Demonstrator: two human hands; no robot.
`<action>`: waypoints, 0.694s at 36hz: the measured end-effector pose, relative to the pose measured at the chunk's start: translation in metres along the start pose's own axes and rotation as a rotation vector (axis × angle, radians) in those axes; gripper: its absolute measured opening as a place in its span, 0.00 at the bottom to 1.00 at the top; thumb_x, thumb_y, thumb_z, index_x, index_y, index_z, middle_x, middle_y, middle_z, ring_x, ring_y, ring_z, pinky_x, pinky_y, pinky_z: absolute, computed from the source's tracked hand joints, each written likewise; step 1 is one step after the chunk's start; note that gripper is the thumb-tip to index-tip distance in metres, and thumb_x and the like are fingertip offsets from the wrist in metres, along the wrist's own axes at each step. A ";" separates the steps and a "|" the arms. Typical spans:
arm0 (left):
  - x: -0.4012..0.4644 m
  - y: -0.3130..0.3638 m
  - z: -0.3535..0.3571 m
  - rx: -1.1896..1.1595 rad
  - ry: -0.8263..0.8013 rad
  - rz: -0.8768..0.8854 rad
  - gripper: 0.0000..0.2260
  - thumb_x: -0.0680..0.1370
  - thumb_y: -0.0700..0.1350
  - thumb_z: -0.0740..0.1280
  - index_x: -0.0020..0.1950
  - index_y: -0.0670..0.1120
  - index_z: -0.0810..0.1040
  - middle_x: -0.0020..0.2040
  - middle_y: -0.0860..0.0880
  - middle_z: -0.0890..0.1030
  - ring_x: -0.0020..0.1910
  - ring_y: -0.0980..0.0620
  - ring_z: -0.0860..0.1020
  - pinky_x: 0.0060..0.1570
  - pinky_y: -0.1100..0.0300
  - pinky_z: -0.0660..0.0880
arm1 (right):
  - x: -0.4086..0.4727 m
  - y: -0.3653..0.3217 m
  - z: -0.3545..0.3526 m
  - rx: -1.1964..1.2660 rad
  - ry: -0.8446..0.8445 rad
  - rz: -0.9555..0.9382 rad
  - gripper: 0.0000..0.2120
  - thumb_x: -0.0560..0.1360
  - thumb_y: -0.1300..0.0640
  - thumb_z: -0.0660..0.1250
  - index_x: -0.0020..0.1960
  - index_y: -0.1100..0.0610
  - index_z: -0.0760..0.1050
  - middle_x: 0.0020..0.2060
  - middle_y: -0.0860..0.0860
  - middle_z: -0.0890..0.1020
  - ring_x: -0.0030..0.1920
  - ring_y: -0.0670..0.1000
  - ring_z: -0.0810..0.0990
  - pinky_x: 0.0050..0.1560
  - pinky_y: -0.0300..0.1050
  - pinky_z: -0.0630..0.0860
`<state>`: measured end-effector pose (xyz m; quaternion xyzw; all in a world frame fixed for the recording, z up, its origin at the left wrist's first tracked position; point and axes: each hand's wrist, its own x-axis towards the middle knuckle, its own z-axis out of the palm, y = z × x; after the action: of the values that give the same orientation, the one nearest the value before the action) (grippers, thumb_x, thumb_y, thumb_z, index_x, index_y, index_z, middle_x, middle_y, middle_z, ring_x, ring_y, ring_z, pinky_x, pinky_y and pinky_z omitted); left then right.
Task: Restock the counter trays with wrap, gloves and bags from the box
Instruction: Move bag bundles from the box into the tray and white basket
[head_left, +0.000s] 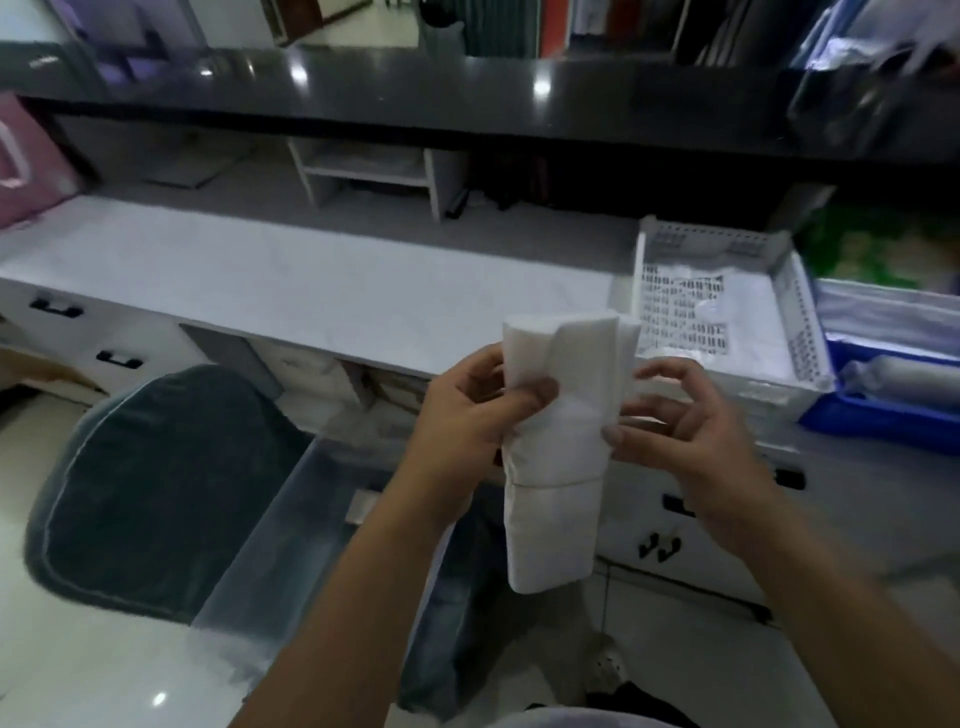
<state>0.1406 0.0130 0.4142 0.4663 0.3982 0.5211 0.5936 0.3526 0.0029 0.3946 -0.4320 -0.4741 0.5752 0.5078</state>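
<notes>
Both hands (582, 415) and forearms are bare; a pale garment, perhaps a shirt, shows below.
</notes>
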 end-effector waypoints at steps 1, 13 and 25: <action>0.010 -0.001 0.013 0.009 -0.017 -0.012 0.11 0.73 0.40 0.74 0.55 0.48 0.84 0.51 0.45 0.86 0.49 0.45 0.85 0.43 0.55 0.82 | 0.001 -0.003 -0.014 -0.017 -0.035 0.006 0.27 0.63 0.63 0.77 0.60 0.56 0.74 0.49 0.59 0.86 0.50 0.59 0.85 0.49 0.49 0.83; 0.131 -0.034 0.135 0.112 -0.161 -0.094 0.13 0.75 0.40 0.72 0.59 0.47 0.82 0.54 0.45 0.85 0.53 0.44 0.84 0.46 0.46 0.82 | 0.045 -0.004 -0.155 -0.082 -0.083 0.024 0.18 0.69 0.62 0.75 0.57 0.50 0.82 0.53 0.57 0.85 0.54 0.58 0.84 0.54 0.50 0.82; 0.264 -0.037 0.152 0.000 -0.040 -0.377 0.12 0.75 0.41 0.72 0.59 0.45 0.82 0.45 0.50 0.86 0.38 0.52 0.83 0.40 0.55 0.82 | 0.122 -0.006 -0.190 -0.158 -0.104 -0.005 0.39 0.73 0.66 0.73 0.72 0.32 0.65 0.64 0.53 0.77 0.54 0.56 0.84 0.49 0.53 0.83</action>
<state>0.3321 0.2528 0.4191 0.3936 0.4667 0.3915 0.6884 0.5260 0.1443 0.3653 -0.4391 -0.5445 0.5564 0.4485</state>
